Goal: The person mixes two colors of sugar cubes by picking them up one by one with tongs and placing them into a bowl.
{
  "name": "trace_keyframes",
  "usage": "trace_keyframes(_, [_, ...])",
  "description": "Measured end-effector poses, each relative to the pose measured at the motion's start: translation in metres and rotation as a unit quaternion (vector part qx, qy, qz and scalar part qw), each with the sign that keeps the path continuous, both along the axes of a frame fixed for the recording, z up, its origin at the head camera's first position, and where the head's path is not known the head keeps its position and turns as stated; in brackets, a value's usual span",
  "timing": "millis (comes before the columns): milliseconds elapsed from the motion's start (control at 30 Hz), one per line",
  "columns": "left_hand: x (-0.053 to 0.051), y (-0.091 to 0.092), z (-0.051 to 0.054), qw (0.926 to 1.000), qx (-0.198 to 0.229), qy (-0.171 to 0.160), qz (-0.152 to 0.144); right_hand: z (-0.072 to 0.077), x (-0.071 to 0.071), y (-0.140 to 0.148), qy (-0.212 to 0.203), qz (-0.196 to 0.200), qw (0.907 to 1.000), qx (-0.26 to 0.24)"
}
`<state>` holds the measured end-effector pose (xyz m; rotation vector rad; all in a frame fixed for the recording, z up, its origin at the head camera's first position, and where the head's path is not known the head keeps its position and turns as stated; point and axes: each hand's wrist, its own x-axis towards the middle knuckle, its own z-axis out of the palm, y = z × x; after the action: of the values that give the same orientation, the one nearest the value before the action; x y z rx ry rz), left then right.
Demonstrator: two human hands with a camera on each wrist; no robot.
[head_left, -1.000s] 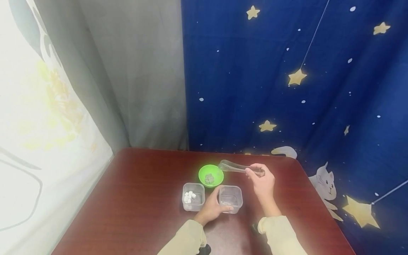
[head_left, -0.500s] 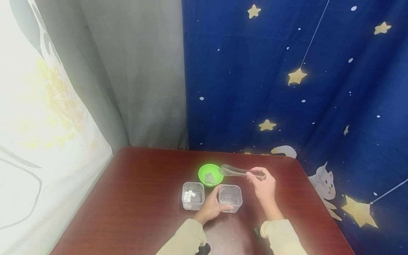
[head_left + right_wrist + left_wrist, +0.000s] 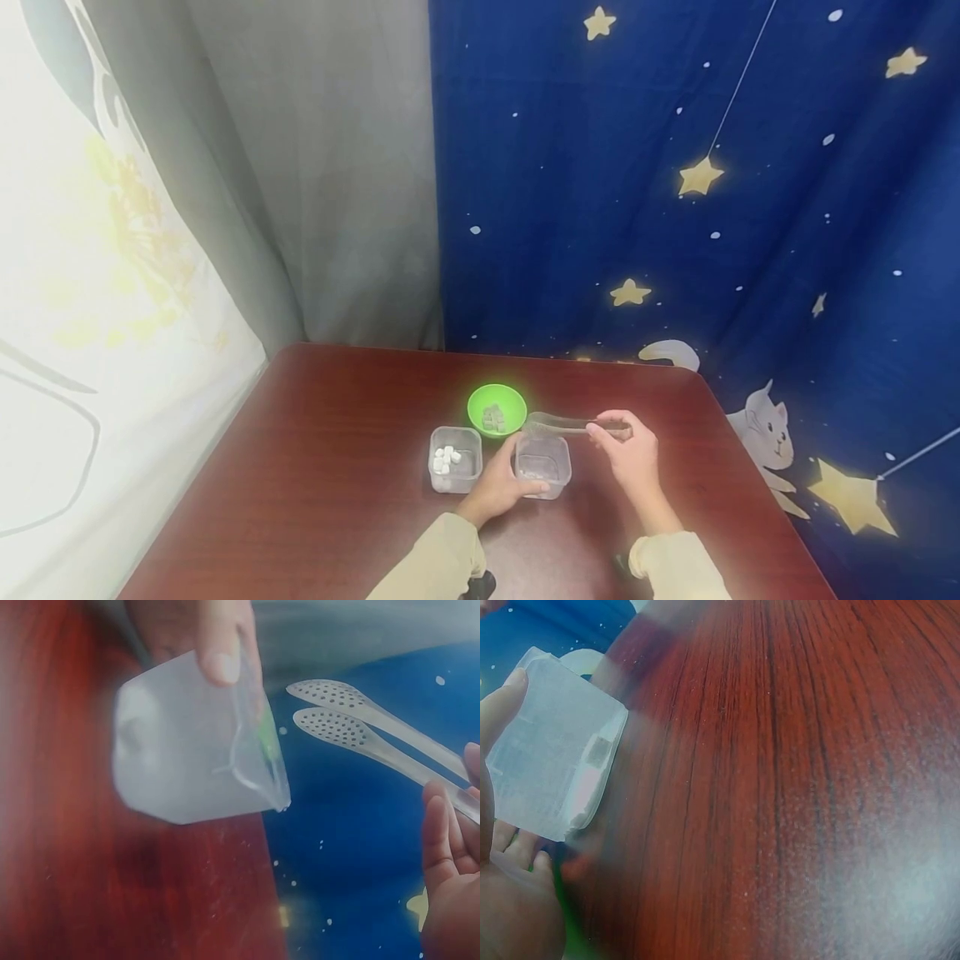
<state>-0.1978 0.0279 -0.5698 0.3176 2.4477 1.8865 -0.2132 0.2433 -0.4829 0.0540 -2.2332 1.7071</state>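
My left hand (image 3: pixel 498 486) grips a clear plastic container (image 3: pixel 545 465), thumb on its near side; the same container (image 3: pixel 551 735) shows in the left wrist view. What lies at its bottom is too faint to tell. Metal tongs (image 3: pixel 564 427) are pinched in my right hand (image 3: pixel 632 450), their heads over the container's far left edge. In the right wrist view the perforated tongs (image 3: pixel 386 746) have their heads slightly apart, nothing visible between them. Behind sits a green bowl (image 3: pixel 514 402) with several grey cubes (image 3: pixel 493 419). A second clear container (image 3: pixel 470 457) holds several white cubes (image 3: pixel 442 460).
Everything stands on a reddish-brown table (image 3: pixel 337 467) with rounded far corners. A grey curtain (image 3: pixel 360 208) and a blue star-patterned curtain (image 3: pixel 555 208) hang behind it. A pale curtain (image 3: pixel 112 292) hangs at the left.
The tongs in my right hand have moved from the green bowl's right rim towards me and slightly right, over the container's far edge. My left hand keeps its grip on the container.
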Motion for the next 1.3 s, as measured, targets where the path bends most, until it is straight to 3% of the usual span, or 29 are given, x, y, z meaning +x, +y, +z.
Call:
trace_keyframes(333, [0.000,0.000,0.001,0.9999,0.003,0.008,-0.007,-0.008,0.008,0.010,-0.033,0.038,0.9981,0.036])
trace_keyframes(767, [0.000,-0.001,-0.001,1.0000,-0.002,0.004,-0.008,-0.018,0.002,0.018,-0.062,0.117,0.9878,0.082])
trace_keyframes(1133, [0.001,0.000,0.003,0.9999,0.007,0.006,-0.014,-0.011,-0.003,0.023,-0.082,0.144,0.9761,0.140])
trace_keyframes(1300, [0.000,0.000,0.003,0.9997,0.013,0.010,-0.018,-0.006,-0.002,0.020,-0.065,0.160,0.9705,0.168])
